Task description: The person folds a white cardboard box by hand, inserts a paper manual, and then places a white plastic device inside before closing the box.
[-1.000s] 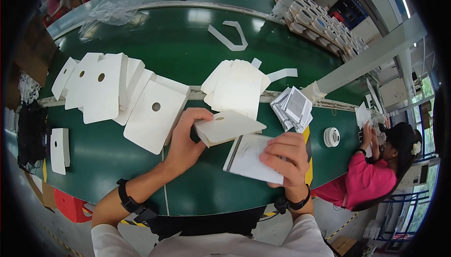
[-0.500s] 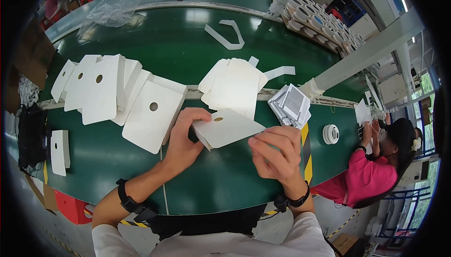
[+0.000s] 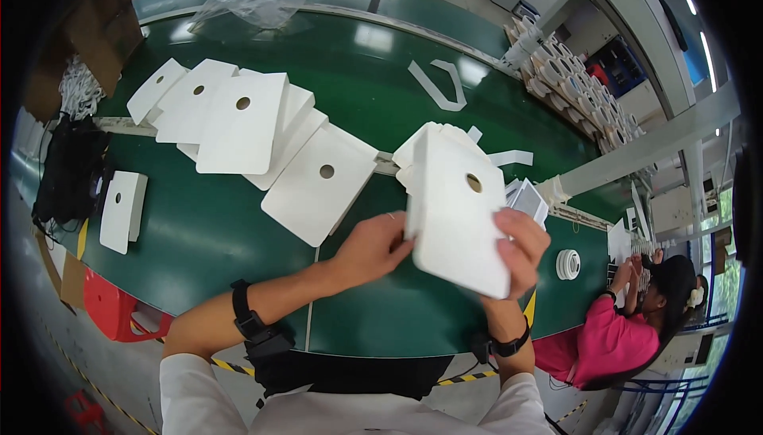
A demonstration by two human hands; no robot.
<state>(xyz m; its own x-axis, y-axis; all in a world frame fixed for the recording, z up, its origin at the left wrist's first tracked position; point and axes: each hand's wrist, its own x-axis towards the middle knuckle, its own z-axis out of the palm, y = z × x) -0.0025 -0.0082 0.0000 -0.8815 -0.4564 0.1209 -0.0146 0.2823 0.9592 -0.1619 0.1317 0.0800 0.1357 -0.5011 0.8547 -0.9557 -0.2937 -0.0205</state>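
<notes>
Far left, a black bag (image 3: 70, 168) sits at the edge of the green worktable (image 3: 203, 236), with a red plastic stool (image 3: 111, 308) low beside it. A small white carton (image 3: 117, 220) rests alone here, its round hole facing up. On to a fan of white cartons (image 3: 242, 137), overlapping one another, round holes showing on several, and a crumpled clear plastic bag (image 3: 250, 5) beyond them.

Now the hands! The left hand (image 3: 367, 250) has thumb and fingertips bunched together right by the lower left edge of a slim white box (image 3: 457, 224); whether they pinch it, I can't make out. That box is up in front of the person, tilted, holed face in view, partly covering a stack of flat white pieces (image 3: 412, 153). Behind lies a bent pale strip (image 3: 426, 85).

And the right hand (image 3: 520, 254) has it firmly, fingers clamped over the box's right edge! Just past it, grey-and-white booklets (image 3: 526, 203) are partly hidden. Next comes a white coil (image 3: 567, 265) on the table, a rack of white spools (image 3: 576, 89) behind, and, far right, a co-worker in pink (image 3: 616, 339).
</notes>
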